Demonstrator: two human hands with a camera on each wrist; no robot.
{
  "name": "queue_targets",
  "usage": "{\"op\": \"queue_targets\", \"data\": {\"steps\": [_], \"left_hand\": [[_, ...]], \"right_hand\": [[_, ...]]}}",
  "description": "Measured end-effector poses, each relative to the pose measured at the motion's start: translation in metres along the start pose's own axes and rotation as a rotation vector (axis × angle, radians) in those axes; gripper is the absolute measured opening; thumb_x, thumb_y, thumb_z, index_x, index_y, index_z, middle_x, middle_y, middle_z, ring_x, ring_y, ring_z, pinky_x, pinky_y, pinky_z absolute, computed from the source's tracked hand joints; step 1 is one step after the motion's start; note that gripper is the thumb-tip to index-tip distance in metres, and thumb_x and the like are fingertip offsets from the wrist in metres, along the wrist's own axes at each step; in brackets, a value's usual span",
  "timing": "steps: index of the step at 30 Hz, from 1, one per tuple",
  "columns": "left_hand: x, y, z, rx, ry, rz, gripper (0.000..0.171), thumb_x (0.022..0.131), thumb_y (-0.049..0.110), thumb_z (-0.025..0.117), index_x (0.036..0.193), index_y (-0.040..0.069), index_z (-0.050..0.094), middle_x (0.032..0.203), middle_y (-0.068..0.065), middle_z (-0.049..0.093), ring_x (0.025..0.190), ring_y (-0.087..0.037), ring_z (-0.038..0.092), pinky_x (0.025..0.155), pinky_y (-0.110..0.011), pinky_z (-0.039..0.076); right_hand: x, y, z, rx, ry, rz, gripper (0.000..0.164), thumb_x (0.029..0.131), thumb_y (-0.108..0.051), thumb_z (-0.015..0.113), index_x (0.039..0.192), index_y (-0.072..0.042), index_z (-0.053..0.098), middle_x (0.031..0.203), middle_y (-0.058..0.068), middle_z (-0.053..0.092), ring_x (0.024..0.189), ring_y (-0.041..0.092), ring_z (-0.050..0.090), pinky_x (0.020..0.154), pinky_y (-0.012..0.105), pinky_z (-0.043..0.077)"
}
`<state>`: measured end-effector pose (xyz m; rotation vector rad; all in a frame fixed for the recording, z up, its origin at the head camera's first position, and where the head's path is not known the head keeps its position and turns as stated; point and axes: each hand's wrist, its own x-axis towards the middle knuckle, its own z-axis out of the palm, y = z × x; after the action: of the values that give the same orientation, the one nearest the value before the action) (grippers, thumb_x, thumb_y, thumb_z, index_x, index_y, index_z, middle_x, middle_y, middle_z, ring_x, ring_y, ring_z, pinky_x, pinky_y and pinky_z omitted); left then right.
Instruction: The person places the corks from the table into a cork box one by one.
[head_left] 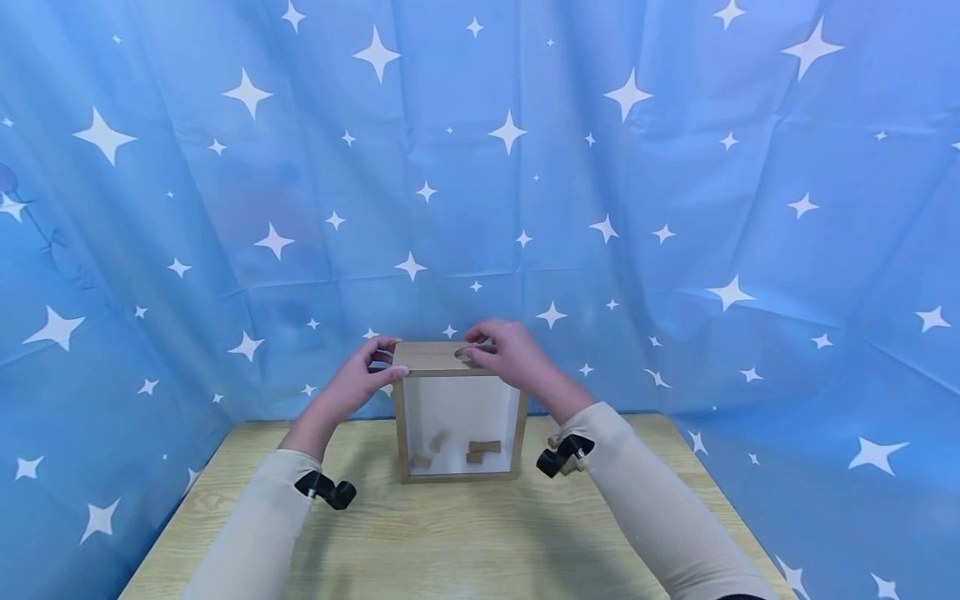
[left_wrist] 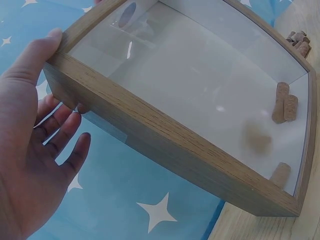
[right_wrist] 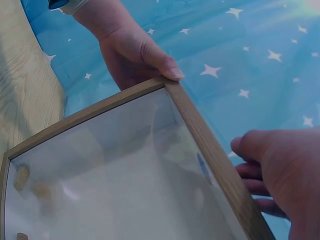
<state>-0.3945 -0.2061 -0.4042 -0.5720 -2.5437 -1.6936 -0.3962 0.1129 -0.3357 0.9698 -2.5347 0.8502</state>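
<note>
A wooden shadow box (head_left: 400, 433) with a clear front stands upright on the table. My left hand (head_left: 358, 379) holds its top left corner, thumb on the front edge and a finger at the back; the other fingers are spread loosely beside it in the left wrist view. Over the hole (head_left: 460, 353) in the top is my right hand (head_left: 513, 354), thumb and fingers bent loosely at the opening, with nothing visible between them. Inside, several corks (left_wrist: 281, 102) lie at the bottom, and one blurred cork (left_wrist: 257, 137) is in motion above the floor of the box.
More corks (left_wrist: 300, 42) are heaped on the table just right of the box, mostly behind my right wrist in the head view. The wooden table (head_left: 450, 533) reaches back to a blue star-patterned curtain (head_left: 450, 208).
</note>
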Motion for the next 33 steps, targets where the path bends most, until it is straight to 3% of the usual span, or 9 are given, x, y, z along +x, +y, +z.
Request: {"op": "queue_targets", "data": {"steps": [3, 13, 26, 33], "left_hand": [[0.0, 0.0, 0.0, -0.001, -0.004, 0.002, 0.074, 0.104, 0.047, 0.079, 0.163, 0.017, 0.047, 0.154, -0.018, 0.047, 0.141, -0.041, 0.05, 0.11, -0.058, 0.05], [0.001, 0.003, -0.001, 0.02, 0.007, -0.003, 0.075, 0.104, 0.048, 0.078, 0.164, 0.016, 0.046, 0.154, -0.018, 0.047, 0.14, -0.041, 0.05, 0.112, -0.058, 0.049], [0.0, 0.001, -0.001, 0.029, 0.012, 0.0, 0.076, 0.104, 0.047, 0.079, 0.164, 0.015, 0.046, 0.153, -0.018, 0.049, 0.141, -0.041, 0.05, 0.113, -0.059, 0.048], [0.0, -0.001, 0.0, 0.03, 0.011, -0.009, 0.077, 0.103, 0.05, 0.079, 0.164, 0.017, 0.046, 0.153, -0.018, 0.049, 0.142, -0.043, 0.049, 0.114, -0.06, 0.047]], "right_hand": [[-0.004, 0.0, -0.003, -0.001, 0.046, -0.034, 0.015, 0.105, -0.015, 0.077, 0.118, -0.007, 0.08, 0.12, 0.006, 0.077, 0.115, 0.027, 0.072, 0.101, 0.046, 0.06], [-0.028, 0.005, -0.02, 0.034, 0.194, -0.129, 0.005, 0.105, -0.009, 0.077, 0.106, -0.006, 0.08, 0.108, 0.003, 0.076, 0.109, 0.026, 0.07, 0.093, 0.05, 0.061], [-0.074, 0.031, -0.033, 0.066, 0.373, -0.071, 0.006, 0.102, -0.002, 0.078, 0.1, -0.007, 0.079, 0.099, 0.002, 0.075, 0.094, 0.02, 0.068, 0.086, 0.047, 0.058], [-0.101, 0.055, -0.035, 0.076, 0.374, 0.03, 0.004, 0.103, -0.004, 0.078, 0.101, -0.006, 0.079, 0.098, 0.002, 0.073, 0.093, 0.019, 0.066, 0.087, 0.054, 0.057]]}}
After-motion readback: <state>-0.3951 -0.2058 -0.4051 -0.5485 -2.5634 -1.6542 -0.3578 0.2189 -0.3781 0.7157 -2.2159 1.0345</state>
